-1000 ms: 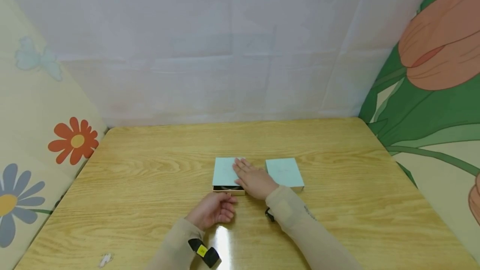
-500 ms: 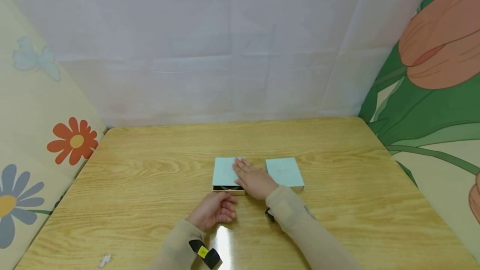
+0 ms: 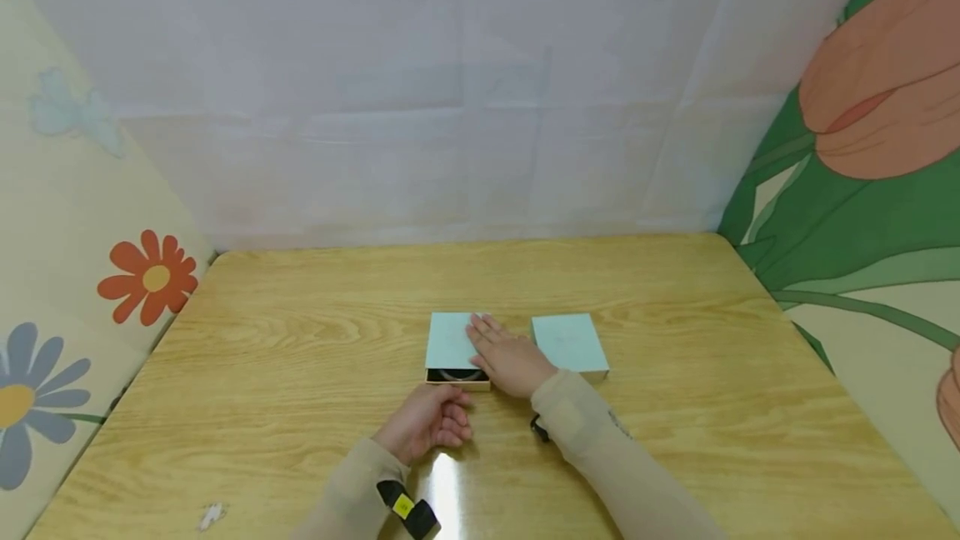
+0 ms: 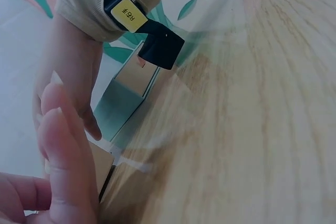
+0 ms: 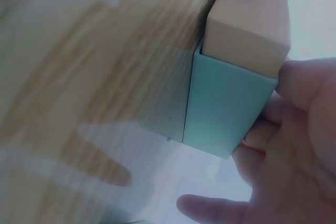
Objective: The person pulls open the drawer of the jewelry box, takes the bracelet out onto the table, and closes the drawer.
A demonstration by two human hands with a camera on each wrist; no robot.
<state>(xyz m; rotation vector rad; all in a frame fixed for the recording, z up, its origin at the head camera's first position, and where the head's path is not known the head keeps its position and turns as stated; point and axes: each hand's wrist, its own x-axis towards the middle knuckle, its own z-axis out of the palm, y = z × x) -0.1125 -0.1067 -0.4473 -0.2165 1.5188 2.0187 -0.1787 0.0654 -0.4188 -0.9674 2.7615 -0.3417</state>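
Fingers [image 5: 252, 163] against a turquoise box [image 5: 228, 103], its beige drawer [image 5: 247, 40] partly out.

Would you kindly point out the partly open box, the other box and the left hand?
Partly open box [image 3: 449, 342], head view: light blue top.
Other box [image 3: 570, 342], head view: its top.
Left hand [image 3: 426, 423], head view: middle of the hand.

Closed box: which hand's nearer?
Right. The right hand rests on the open box, just beside the closed box; the left hand is at the open box's drawer, farther away.
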